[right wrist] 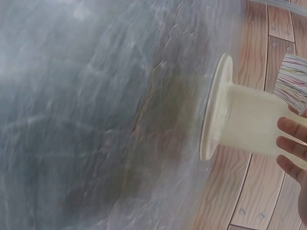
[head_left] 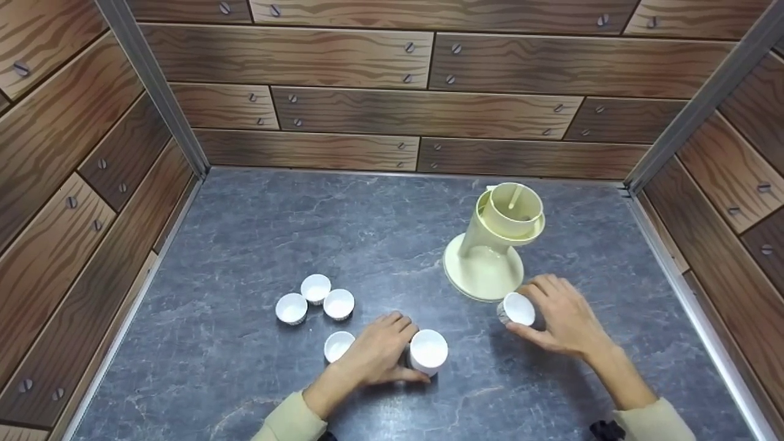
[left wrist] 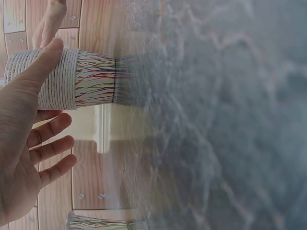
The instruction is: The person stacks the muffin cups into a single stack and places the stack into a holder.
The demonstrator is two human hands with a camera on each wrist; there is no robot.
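Observation:
A stack of white paper cups (head_left: 429,350) stands upright on the grey table, its sides streaked with thin coloured lines. My left hand (head_left: 381,352) holds that stack (left wrist: 76,79), thumb on one side and index finger behind; the other fingers spread loosely below in the left wrist view. Between thumb and fingers, my right hand (head_left: 560,315) pinches a single paper cup (head_left: 518,309), slightly tilted. That same cup (right wrist: 292,84) appears raised off the table in the right wrist view. Just beyond it is a pale yellow-green stand (head_left: 484,269) with a round base and a cup-shaped top.
Three paper cups (head_left: 315,289) sit grouped at the left of the table (head_left: 245,245). Another cup (head_left: 339,346) is partly hidden by my left hand. Wood-patterned walls (head_left: 355,110) with metal edging enclose the back and both sides.

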